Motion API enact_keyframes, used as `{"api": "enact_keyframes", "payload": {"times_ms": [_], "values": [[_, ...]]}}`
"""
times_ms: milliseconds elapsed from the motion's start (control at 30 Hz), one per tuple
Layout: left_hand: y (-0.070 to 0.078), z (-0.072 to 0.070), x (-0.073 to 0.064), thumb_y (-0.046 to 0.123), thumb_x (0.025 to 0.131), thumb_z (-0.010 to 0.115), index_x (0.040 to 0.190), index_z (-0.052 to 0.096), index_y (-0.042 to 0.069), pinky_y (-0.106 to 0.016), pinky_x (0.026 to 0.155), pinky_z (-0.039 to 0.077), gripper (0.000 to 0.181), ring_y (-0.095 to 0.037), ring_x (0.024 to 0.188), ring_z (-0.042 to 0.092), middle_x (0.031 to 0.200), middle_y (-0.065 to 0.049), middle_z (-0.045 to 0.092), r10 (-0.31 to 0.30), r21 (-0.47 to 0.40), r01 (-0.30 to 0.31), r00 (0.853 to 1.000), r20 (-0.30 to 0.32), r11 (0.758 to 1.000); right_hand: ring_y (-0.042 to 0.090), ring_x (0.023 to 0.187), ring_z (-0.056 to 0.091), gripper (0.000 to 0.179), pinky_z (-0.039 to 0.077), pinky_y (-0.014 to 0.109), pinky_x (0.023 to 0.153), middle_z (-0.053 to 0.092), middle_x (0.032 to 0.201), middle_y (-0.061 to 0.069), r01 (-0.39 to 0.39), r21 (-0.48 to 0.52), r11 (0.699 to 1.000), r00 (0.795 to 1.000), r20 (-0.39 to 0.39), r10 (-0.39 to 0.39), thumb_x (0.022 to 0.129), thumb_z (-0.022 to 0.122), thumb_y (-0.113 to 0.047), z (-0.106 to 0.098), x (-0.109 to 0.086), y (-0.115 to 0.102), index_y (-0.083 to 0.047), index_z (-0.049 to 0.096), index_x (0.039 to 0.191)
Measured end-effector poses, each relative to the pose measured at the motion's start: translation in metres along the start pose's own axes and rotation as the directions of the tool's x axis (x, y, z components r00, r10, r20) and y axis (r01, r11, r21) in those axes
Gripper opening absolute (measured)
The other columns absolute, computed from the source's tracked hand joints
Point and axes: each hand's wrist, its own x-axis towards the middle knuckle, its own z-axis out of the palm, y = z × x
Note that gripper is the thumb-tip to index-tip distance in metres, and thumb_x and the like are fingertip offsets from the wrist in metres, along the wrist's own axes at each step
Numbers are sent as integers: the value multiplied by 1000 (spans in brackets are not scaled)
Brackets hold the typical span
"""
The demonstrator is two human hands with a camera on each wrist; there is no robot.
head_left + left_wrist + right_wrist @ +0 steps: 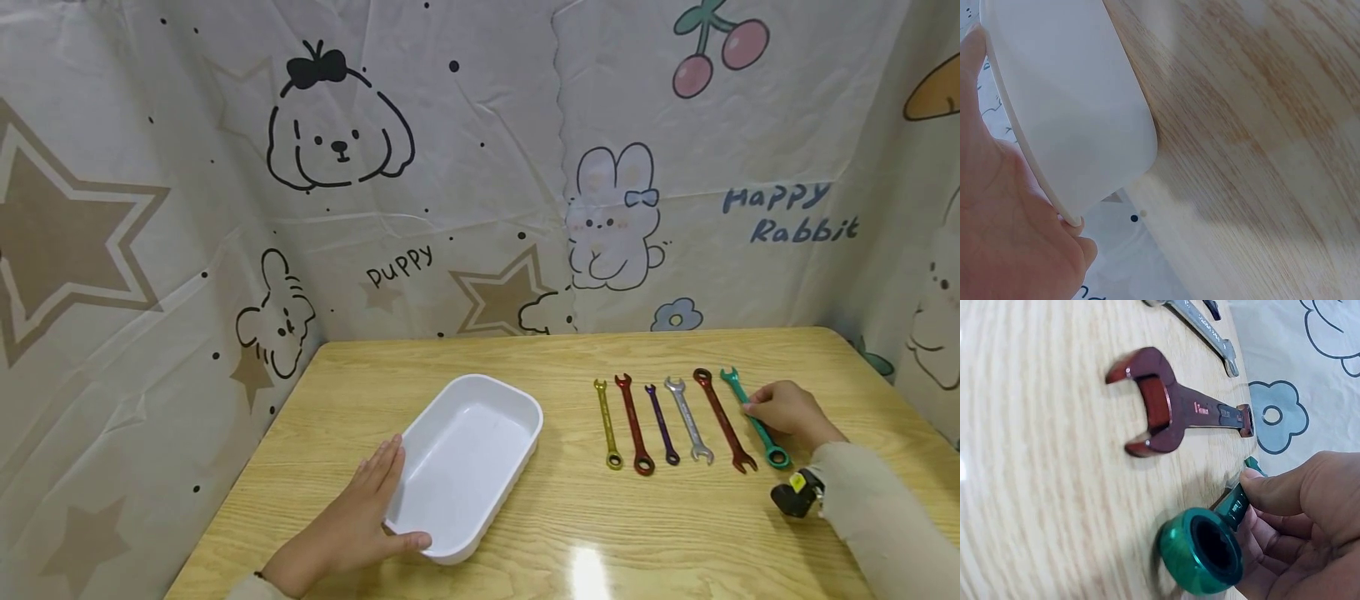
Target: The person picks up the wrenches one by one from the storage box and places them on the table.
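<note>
A white rectangular tray [474, 467] stands on the table. My left hand [352, 512] rests on its left rim with fairly straight fingers, the thumb over the near corner. The left wrist view shows the left hand [1016, 219] against the rim of the tray [1079, 94]. On the right, my right hand [795, 412] pinches a green combination wrench [759, 427] by its shaft. In the right wrist view the thumb of the right hand [1304, 519] presses the shaft, and the wrench's ring end [1200, 553] points toward the camera.
Left of the green wrench lie several wrenches in a row: a red one [723, 419], a silver one [688, 419], a purple one [662, 423], another red one [633, 423] and a yellow one [607, 423]. A patterned cloth [480, 167] hangs behind the table [585, 517].
</note>
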Motion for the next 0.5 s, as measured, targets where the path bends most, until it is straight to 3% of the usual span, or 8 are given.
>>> {"api": "enact_keyframes", "payload": {"times_ms": [500], "values": [[1, 0, 2, 76, 76, 56, 151, 11, -4, -54, 116, 13, 118, -33, 146, 3, 159, -16, -2, 4, 8, -4, 1000, -1, 1000, 18, 60, 50, 24, 37, 29, 54, 52, 65, 4, -52, -100, 994, 999, 5, 52, 89, 63, -17, -7, 0, -6, 2, 60, 76]]}}
